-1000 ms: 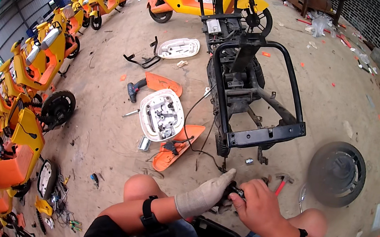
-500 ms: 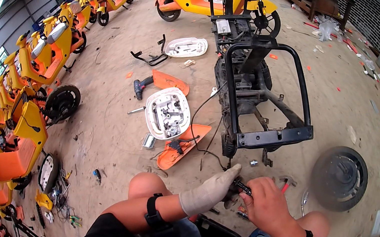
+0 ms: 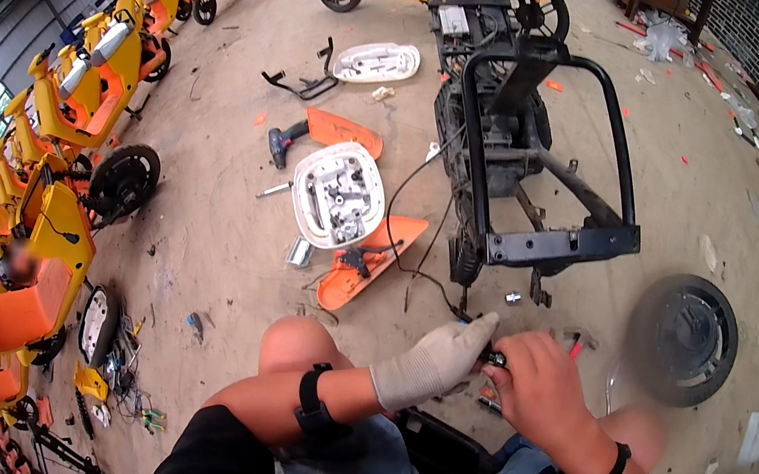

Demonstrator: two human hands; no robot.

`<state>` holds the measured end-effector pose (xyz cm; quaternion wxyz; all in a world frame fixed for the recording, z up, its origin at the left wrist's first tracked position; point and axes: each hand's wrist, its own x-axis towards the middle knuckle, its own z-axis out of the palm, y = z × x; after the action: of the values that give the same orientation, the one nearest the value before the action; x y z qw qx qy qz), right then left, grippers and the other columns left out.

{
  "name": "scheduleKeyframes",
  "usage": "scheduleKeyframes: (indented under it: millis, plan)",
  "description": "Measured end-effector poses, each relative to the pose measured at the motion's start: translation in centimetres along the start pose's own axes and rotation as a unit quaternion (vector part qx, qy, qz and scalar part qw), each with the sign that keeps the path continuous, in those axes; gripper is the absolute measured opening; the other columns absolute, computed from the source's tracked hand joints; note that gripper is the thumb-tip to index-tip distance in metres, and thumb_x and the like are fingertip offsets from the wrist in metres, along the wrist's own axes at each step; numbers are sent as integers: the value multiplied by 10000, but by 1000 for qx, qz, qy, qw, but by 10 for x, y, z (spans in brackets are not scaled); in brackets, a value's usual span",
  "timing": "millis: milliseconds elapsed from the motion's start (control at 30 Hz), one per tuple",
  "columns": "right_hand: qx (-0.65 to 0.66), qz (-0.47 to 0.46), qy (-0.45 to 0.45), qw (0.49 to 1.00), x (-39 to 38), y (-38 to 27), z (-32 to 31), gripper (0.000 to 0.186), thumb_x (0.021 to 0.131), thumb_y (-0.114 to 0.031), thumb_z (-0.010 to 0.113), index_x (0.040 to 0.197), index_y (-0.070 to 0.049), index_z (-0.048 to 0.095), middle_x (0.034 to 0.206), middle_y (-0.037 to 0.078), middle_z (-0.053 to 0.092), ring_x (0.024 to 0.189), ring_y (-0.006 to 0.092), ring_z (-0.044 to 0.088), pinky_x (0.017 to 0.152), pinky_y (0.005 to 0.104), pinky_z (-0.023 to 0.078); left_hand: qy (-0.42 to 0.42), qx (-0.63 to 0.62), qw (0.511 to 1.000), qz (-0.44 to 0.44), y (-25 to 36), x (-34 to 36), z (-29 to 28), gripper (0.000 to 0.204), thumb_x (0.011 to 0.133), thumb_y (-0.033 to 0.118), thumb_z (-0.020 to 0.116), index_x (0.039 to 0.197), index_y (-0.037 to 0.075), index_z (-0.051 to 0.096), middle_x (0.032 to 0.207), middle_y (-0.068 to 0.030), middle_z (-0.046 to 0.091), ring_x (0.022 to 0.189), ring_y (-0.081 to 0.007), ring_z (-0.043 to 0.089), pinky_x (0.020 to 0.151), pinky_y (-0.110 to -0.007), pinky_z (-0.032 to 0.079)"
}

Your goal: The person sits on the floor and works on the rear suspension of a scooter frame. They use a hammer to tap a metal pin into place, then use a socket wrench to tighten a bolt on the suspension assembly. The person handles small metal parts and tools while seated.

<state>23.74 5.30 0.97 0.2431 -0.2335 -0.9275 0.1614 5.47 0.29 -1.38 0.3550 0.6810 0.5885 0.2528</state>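
Note:
My left hand [image 3: 429,370], in a pale work glove, is closed around the end of a black cable [image 3: 416,272]. That cable runs back toward the stripped black scooter frame [image 3: 555,252]. Close beside it, my bare right hand [image 3: 538,387] pinches a small black connector-like piece [image 3: 492,357], which shows in the gap between the hands. My fingers cover most of it, so its exact kind is hidden. Both hands are held above my lap, just short of the frame's near end.
A loose wheel [image 3: 696,344] lies at right. Left of the frame are a white plastic shell [image 3: 340,200], an orange panel [image 3: 365,275], a cordless drill [image 3: 284,141] and a black bent bar [image 3: 300,81]. Yellow scooters [image 3: 114,73] line the left side.
My hands have come closer together, and less of the black piece shows between them. The whole scene sits slightly higher in the picture as my head has moved.

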Motion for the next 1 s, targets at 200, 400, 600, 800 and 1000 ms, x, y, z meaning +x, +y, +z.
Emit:
scheduleKeyframes:
  millis: [200, 400, 600, 800, 1000]
  plan:
    - [-33, 4, -14, 999, 2, 1, -3, 379, 808, -385, 727, 867, -43, 576, 804, 98, 571, 753, 287, 583, 613, 394, 471, -90, -120, 980, -132, 10, 4, -10, 534, 813, 16, 648, 1317, -51, 485, 1022, -236, 656, 920, -412, 650, 776, -432, 540]
    - [15, 26, 13, 999, 0, 5, 13, 337, 929, -308, 626, 728, -59, 519, 637, 121, 537, 597, 346, 573, 516, 444, 435, -19, -315, 916, -248, -1, 10, 10, 256, 946, 232, 580, 1034, -8, 586, 805, -128, 609, 733, -253, 616, 651, -349, 502]
    - [286, 227, -35, 930, -1, -3, 24, 459, 1023, -320, 497, 713, 18, 503, 606, 187, 527, 520, 397, 472, 507, 444, 391, 116, -248, 935, -225, -6, 8, 21, 406, 1013, 334, 509, 856, -25, 615, 690, -219, 558, 651, -327, 592, 624, -426, 469]
    - [407, 338, -44, 847, 1, 2, 29, 537, 1036, -395, 463, 724, 39, 515, 606, 182, 516, 556, 342, 434, 549, 415, 399, 50, -373, 880, -289, 0, 14, 8, 404, 1013, 347, 510, 875, -20, 610, 688, -131, 604, 624, -229, 609, 598, -362, 491]
    - [131, 324, -64, 935, 16, 33, 2, 467, 991, -410, 508, 797, 3, 609, 722, 218, 632, 722, 413, 627, 635, 486, 480, 175, -560, 764, -270, -57, 23, -31, 203, 991, 256, 568, 887, 81, 574, 737, -12, 555, 625, -138, 562, 575, -273, 496]
